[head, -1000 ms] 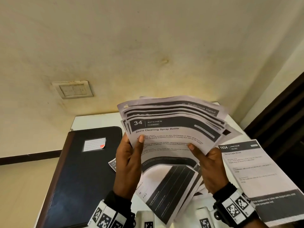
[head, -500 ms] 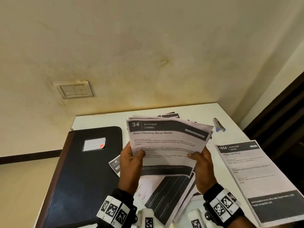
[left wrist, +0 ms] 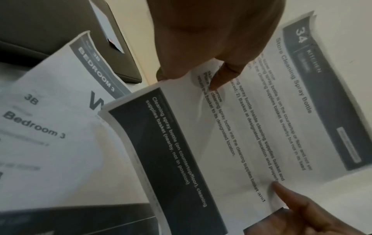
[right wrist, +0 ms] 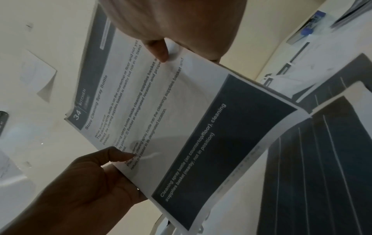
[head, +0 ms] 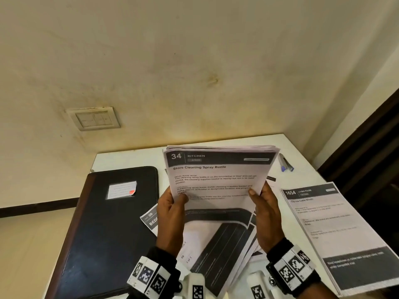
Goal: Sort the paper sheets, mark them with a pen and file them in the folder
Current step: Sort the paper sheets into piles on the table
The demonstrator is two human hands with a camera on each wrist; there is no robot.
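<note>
Both hands hold a squared stack of printed sheets upright above the table, its top page headed "34 KITCHEN". My left hand grips the stack's left edge, thumb on the front; my right hand grips the right edge the same way. The same stack fills the left wrist view and shows again as the stack in the right wrist view. More sheets lie fanned on the table under the hands. A closed dark folder lies at the left. A pen with a blue cap lies at the far right.
A separate sheet headed "1654 LIVING ROOM" lies at the right, reaching the table edge. A "BEDROOM 3" sheet pokes out beside the folder. The white table meets a stained wall with a switch plate; a dark door frame stands at right.
The fanned sheets in my hands have been gathered into one squared stack and lowered a little. The pen behind them has come into view.
</note>
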